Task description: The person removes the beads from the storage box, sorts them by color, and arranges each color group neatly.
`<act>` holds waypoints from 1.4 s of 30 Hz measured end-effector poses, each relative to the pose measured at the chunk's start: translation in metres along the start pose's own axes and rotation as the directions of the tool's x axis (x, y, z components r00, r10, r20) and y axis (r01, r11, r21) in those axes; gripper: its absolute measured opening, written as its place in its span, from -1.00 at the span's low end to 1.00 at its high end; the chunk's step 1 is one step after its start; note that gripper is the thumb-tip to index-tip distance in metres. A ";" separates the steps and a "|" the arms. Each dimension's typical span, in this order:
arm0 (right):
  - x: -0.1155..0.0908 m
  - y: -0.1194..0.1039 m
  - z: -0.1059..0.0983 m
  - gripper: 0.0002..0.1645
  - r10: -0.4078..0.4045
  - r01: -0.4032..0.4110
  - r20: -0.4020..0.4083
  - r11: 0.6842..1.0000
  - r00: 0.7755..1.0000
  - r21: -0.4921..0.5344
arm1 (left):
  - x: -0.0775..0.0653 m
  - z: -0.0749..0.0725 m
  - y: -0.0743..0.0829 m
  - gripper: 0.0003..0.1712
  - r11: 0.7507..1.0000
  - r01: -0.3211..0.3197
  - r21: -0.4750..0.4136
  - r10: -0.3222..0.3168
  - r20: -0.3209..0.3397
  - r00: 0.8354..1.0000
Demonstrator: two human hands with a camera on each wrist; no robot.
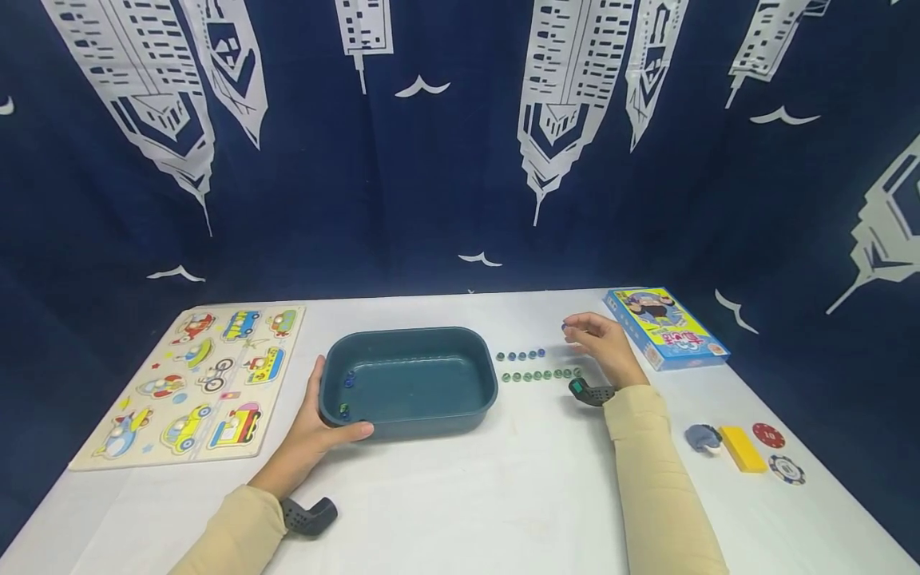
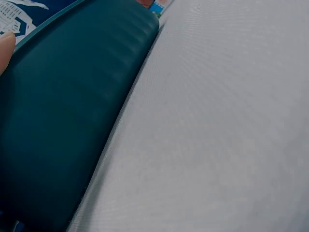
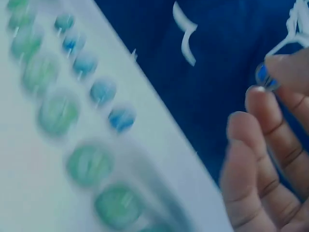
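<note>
My left hand [image 1: 311, 438] grips the left end of a dark teal plastic tub [image 1: 424, 385], its thumb over the front rim and its fingers along the left side. A few blue and green marbles [image 1: 345, 410] lie inside at the tub's left end. Above the table my right hand [image 1: 604, 343] pinches a blue marble [image 3: 265, 77] between thumb and index fingertip; its other fingers are bent. To the tub's right are two rows on the table: a rear row of blue and greenish marbles [image 3: 103, 91] and a longer front row of green marbles [image 3: 90, 164].
A wooden picture puzzle board [image 1: 208, 383] lies at the left. At the back right sits a blue and yellow game box [image 1: 668, 323]. Farther forward are a grey-blue crumpled item [image 1: 702, 437], a yellow block [image 1: 743, 450], a red chip [image 1: 768, 435] and a black-and-white chip [image 1: 787, 469].
</note>
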State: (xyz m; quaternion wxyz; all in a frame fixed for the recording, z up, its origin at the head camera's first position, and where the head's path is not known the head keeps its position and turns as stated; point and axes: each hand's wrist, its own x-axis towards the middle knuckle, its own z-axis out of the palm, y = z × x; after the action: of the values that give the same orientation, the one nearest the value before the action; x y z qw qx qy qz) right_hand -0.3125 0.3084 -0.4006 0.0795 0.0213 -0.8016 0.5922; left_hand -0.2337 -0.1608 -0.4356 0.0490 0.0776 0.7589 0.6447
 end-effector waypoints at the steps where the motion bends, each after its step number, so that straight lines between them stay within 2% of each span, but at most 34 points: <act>1: 0.000 0.005 -0.001 -0.66 -0.002 0.002 -0.003 1.000 1.000 -0.014 | 0.000 0.000 0.000 0.55 1.000 0.001 0.000 -0.001 0.000 1.000; 5: 0.001 0.023 -0.002 -0.66 -0.009 0.008 -0.006 0.998 1.000 -0.060 | 0.000 0.000 0.000 0.54 1.000 0.005 0.005 -0.005 -0.002 1.000; 10: 0.003 0.039 0.000 -0.71 -0.041 0.038 -0.012 0.983 0.999 -0.180 | 0.000 0.000 0.001 0.54 1.000 0.005 0.001 -0.005 -0.006 1.000; 15: 0.003 0.044 0.003 -0.76 -0.066 0.060 -0.015 0.962 0.998 -0.266 | 0.000 0.000 0.001 0.55 1.000 0.005 0.007 -0.005 -0.004 1.000; 21: 0.003 0.040 0.007 -0.76 -0.036 0.029 -0.016 0.939 0.999 -0.342 | 0.000 0.000 0.001 0.54 1.000 0.002 0.002 -0.002 0.000 1.000; 35: 0.003 0.034 0.014 -0.73 -0.045 0.040 -0.004 0.910 0.999 -0.412 | -0.001 0.000 0.002 0.54 1.000 0.000 -0.010 0.000 -0.008 1.000; 40: 0.006 0.036 0.012 -0.64 -0.032 0.022 -0.016 0.912 0.999 -0.410 | -0.001 0.001 0.002 0.54 1.000 -0.007 -0.008 0.007 -0.005 1.000; 42: 0.006 0.032 0.012 -0.62 -0.028 0.017 -0.022 0.921 0.999 -0.388 | -0.001 0.001 0.002 0.53 1.000 -0.005 -0.008 0.005 -0.004 1.000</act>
State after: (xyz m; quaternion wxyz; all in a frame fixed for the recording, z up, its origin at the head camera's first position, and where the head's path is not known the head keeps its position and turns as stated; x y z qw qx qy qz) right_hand -0.3240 0.3073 -0.4333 0.0998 0.0065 -0.9015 0.4212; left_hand -0.2327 -0.1596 -0.4342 0.0462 0.0780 0.7562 0.6480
